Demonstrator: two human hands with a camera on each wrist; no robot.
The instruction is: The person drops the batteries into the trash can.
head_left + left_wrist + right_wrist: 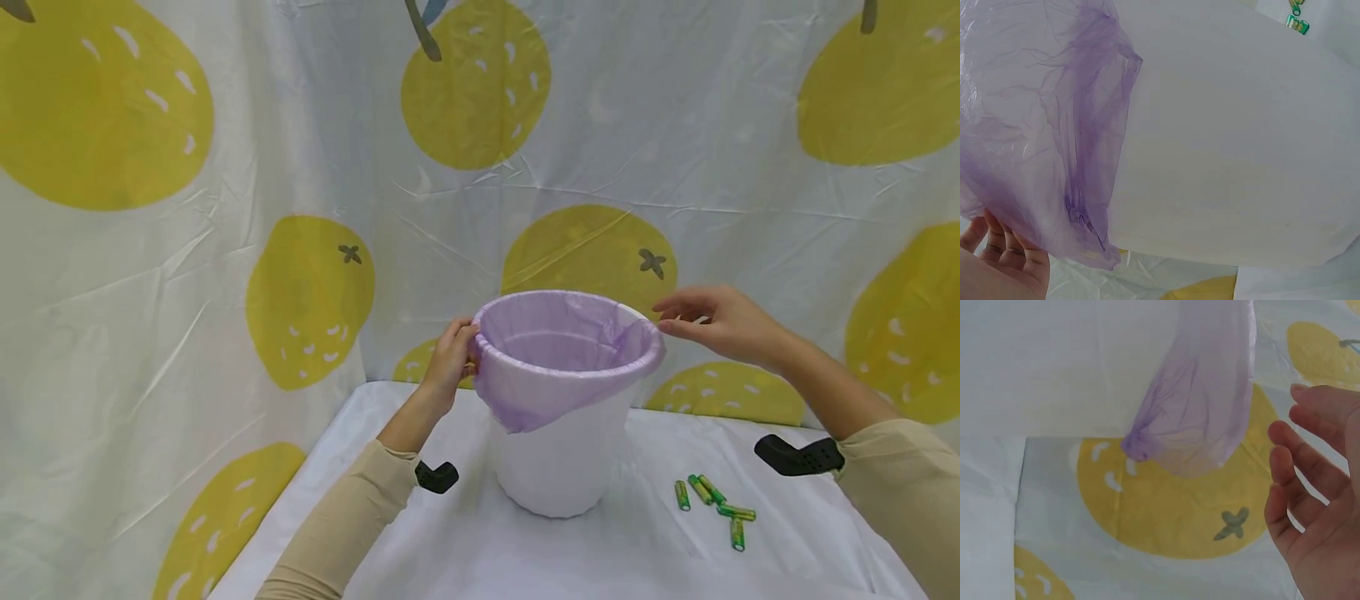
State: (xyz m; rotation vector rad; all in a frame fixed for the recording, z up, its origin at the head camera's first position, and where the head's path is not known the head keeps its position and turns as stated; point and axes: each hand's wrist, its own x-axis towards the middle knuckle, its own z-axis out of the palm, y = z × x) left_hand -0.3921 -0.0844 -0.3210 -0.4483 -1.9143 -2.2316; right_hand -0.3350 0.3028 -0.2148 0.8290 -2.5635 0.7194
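A white trash can stands upright on the white-covered table, lined with a thin purple trash bag folded outward over its rim. The bag's folded edge hangs lower on the left side of the can, seen close in the left wrist view as a loose, wrinkled trash bag. My left hand holds the lined rim at the left, fingers bent against the bag. By the right side of the rim hovers my right hand, fingers loosely bent, holding nothing. In the right wrist view a gap separates this right hand from the bag.
Several green batteries lie on the table to the right of the can. A white curtain printed with yellow fruit hangs behind and at the left. Black wrist mounts stick out from both sleeves.
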